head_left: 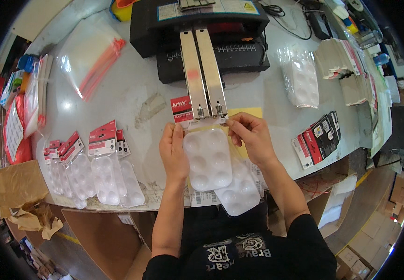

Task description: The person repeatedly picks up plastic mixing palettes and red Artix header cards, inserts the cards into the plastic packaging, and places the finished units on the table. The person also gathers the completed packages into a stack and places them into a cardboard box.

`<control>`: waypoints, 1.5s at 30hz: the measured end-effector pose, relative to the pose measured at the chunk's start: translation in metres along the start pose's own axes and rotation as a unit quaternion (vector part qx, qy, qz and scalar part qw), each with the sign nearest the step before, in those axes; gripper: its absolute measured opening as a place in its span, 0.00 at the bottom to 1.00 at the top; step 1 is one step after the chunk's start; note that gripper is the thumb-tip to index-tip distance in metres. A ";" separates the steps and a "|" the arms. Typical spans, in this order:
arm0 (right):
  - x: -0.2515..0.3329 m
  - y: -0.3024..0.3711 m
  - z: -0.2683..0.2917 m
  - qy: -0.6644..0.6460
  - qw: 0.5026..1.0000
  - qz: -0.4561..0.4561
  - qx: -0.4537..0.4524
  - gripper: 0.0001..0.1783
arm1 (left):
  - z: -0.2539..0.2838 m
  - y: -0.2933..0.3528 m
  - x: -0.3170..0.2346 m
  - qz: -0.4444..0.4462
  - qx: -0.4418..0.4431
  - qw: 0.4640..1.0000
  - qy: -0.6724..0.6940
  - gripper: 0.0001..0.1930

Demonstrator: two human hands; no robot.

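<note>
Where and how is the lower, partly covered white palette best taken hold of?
Likely pinch the lower palette at its near end, top and underside, from the wearer's side: that end is exposed and seems to overhang the table, while the upper palette covers the far-left part.

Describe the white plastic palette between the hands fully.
The white, rounded-rectangular plastic palette looks glossy, with two columns of round wells. Slightly turned, its upper end lies just below a red-and-white card and paired silver metal arms. The left hand is at its left edge, the right hand near its upper right corner. It partly covers another white plastic palette.
</note>
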State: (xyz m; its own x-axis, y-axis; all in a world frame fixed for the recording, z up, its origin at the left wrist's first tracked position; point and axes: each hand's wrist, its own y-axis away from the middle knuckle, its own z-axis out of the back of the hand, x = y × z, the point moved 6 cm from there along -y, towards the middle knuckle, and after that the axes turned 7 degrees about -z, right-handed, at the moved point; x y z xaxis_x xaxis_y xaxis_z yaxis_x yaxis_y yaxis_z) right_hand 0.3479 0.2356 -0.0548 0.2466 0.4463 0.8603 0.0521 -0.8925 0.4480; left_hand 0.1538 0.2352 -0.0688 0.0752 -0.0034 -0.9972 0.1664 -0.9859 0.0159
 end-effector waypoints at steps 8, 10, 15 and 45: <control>0.000 -0.001 0.000 0.005 1.000 -0.012 -0.018 0.08 | -0.001 -0.005 -0.003 0.004 -0.008 1.000 0.009 0.15; -0.005 -0.003 0.000 -0.002 1.000 -0.010 -0.024 0.08 | -0.001 -0.004 0.005 0.004 -0.009 1.000 0.010 0.15; 0.012 0.010 0.008 0.215 0.970 0.098 -0.055 0.10 | 0.014 0.000 0.012 0.007 0.041 0.995 -0.087 0.13; 0.038 0.123 0.125 0.517 0.730 0.230 -0.383 0.23 | -0.009 0.092 -0.036 0.071 0.021 0.983 0.167 0.06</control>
State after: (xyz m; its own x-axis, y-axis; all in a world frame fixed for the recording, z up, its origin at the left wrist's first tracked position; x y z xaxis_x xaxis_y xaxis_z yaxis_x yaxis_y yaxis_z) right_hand 0.4845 0.1341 0.0026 -0.8157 0.2762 0.5083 -0.4609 -0.8413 -0.2823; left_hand 0.1747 0.1464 -0.0305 0.4153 -0.0936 -0.9048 0.0912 -0.9854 0.1438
